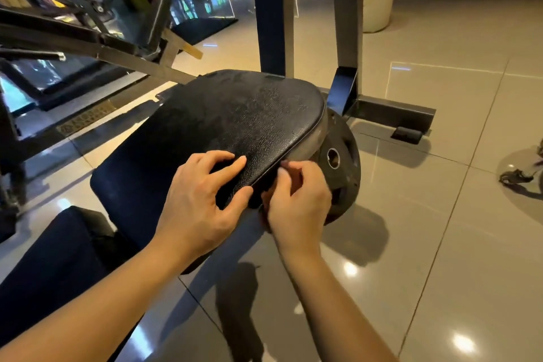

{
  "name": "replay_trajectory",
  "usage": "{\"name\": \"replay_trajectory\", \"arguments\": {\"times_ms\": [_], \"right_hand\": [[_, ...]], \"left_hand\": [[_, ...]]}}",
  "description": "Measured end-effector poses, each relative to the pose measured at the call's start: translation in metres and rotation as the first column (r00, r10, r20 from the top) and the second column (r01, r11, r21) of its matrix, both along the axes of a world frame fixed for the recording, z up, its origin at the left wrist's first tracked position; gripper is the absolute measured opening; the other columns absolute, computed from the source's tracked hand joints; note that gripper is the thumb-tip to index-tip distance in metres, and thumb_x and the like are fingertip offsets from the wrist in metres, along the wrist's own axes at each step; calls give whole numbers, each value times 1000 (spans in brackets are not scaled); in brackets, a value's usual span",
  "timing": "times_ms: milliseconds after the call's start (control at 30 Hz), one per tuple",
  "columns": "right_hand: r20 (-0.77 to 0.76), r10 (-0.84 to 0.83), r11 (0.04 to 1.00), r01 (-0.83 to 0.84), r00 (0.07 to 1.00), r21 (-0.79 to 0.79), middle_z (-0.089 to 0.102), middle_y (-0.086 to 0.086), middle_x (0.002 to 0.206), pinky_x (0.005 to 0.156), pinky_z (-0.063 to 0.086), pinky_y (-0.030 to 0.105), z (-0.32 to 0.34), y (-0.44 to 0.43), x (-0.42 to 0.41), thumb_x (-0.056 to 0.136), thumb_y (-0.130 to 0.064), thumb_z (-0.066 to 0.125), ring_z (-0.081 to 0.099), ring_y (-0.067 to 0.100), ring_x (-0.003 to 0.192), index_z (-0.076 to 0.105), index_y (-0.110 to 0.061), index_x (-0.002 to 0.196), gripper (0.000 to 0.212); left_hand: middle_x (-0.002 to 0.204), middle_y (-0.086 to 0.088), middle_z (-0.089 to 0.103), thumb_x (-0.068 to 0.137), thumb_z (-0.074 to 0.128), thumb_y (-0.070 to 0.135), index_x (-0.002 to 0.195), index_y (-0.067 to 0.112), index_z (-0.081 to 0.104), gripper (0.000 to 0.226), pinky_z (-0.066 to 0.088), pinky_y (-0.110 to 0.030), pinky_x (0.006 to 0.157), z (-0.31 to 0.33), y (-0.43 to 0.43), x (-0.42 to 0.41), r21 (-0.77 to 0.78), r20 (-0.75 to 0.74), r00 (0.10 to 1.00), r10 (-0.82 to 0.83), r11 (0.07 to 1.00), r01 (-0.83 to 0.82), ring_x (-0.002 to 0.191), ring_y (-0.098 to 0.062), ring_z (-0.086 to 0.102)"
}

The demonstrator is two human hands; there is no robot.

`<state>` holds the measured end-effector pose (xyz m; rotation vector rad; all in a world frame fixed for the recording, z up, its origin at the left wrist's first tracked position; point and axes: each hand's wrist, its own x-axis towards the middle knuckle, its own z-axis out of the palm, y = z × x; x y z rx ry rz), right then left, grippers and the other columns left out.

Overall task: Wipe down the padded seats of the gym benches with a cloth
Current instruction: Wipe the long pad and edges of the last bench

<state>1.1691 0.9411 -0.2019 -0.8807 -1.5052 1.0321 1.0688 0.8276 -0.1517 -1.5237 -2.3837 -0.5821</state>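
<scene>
Left hand (197, 200) resting on padded seat (235, 114) top; right hand (296, 200) seemingly pinching its side rim (weight plate (342, 164) behind).

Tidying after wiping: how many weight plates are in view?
1: the weight plate stands right of the padded seat, partly behind the right hand. More may hide behind the seat.

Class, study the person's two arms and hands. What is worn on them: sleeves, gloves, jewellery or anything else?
The left forearm and right forearm are bare, with no sleeve in view. The left hand and right hand wear no gloves. No watch, bracelet or ring shows on either wrist or on the visible fingers. The nails look short and unpainted.
</scene>
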Motion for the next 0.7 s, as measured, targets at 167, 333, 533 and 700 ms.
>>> {"name": "replay_trajectory", "arguments": {"times_ms": [167, 333, 533, 700], "right_hand": [[94, 104, 992, -97, 990, -76, 66, -6, 86, 73, 37, 4, 9, 17, 11, 92, -12, 67, 59, 6, 82, 70, -17, 90, 6], [173, 178, 930, -108, 969, -352, 68, -2, 84, 82, 54, 21, 44, 88, 22, 92, -12, 66, 67, 4, 82, 73, -13, 94, 8], [166, 235, 828, -108, 958, -551, 71, 13, 89, 92, 56, 59, 74, 121, 21, 88, -5, 72, 69, 34, 97, 65, -16, 69, 23], [273, 321, 878, -177, 907, -445, 72, 4, 83, 73, 58, 34, 49, 92, 25, 91, -11, 66, 69, 21, 83, 76, -15, 83, 13]], "left_hand": [[131, 7, 59, 93, 50, 56, 138, 24, 63, 57, 45, -41, 101, 2, -1, -4, -36, 1, 1000, -8, 999, 8, 122, -13, 50], [133, 6, 60, 93, 46, 59, 137, 25, 63, 58, 43, -41, 105, 2, -3, -3, -23, -20, 1000, 8, 1000, -9, 124, -14, 50], [130, 5, 60, 92, 42, 60, 137, 24, 64, 61, 42, -40, 105, -2, -3, 0, -47, -22, 1000, 21, 999, -22, 122, -16, 51], [131, 7, 59, 93, 43, 60, 138, 26, 62, 60, 42, -39, 105, 0, -2, 0, -55, -17, 1000, 24, 998, -25, 124, -14, 49]]}}
